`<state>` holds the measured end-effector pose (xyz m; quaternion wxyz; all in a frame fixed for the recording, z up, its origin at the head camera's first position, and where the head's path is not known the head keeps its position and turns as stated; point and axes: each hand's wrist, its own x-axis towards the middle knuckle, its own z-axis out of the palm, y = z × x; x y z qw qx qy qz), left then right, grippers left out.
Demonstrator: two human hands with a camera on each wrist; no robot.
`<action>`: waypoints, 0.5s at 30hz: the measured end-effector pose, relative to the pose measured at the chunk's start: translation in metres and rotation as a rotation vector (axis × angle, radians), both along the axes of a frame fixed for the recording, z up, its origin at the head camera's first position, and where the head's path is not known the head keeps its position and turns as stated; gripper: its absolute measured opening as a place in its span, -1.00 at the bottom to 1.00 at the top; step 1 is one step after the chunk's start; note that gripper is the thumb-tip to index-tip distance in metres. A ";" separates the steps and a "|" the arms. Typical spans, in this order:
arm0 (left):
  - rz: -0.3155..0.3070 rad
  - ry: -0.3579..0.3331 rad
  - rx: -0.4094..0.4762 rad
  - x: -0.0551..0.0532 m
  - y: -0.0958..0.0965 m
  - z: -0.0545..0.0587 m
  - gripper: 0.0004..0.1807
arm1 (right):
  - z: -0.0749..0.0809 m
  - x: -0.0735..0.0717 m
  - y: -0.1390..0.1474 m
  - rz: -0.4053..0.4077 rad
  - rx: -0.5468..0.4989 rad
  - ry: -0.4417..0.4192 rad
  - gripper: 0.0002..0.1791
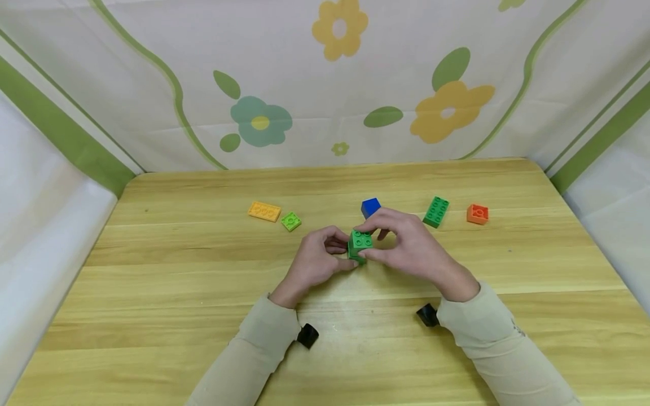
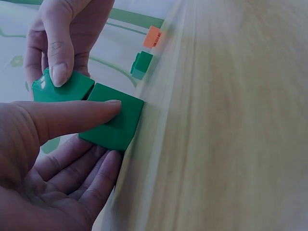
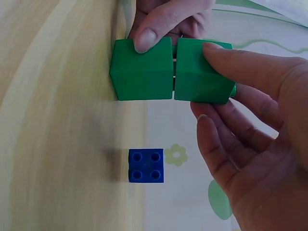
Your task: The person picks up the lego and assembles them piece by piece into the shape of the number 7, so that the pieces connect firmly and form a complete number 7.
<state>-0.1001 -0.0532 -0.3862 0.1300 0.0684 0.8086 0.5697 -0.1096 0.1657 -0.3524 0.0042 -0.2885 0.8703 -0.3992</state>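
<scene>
Two green toy building bricks stand one above the other at the middle of the table. My left hand [image 1: 315, 259] grips the lower green brick [image 2: 113, 130] between thumb and fingers, close against the tabletop. The upper green brick [image 1: 362, 239], with studs on top, is pinched by my right hand [image 1: 411, 245]. In the right wrist view a narrow gap shows between the two bricks, with the lower one's studs inside it. Just behind the right fingers lies a blue brick [image 1: 370, 207], partly hidden in the head view; the right wrist view shows its studs.
On the wooden table [image 1: 203, 316], a yellow flat brick [image 1: 264, 211] and a light green brick [image 1: 291, 221] lie left. A green eight-stud brick [image 1: 437, 212] and an orange brick [image 1: 478, 213] lie right. A flowered cloth [image 1: 304, 73] hangs behind the table.
</scene>
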 end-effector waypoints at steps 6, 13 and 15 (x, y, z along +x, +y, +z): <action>0.010 -0.018 0.004 0.000 0.000 0.000 -0.64 | 0.002 0.000 -0.002 0.021 0.008 -0.016 -0.60; 0.011 -0.025 0.007 0.000 0.000 0.000 -0.65 | 0.002 -0.001 -0.004 0.024 0.023 -0.015 -0.61; 0.015 -0.030 0.004 -0.001 0.000 0.000 -0.65 | 0.001 -0.001 -0.004 0.021 0.023 -0.020 -0.61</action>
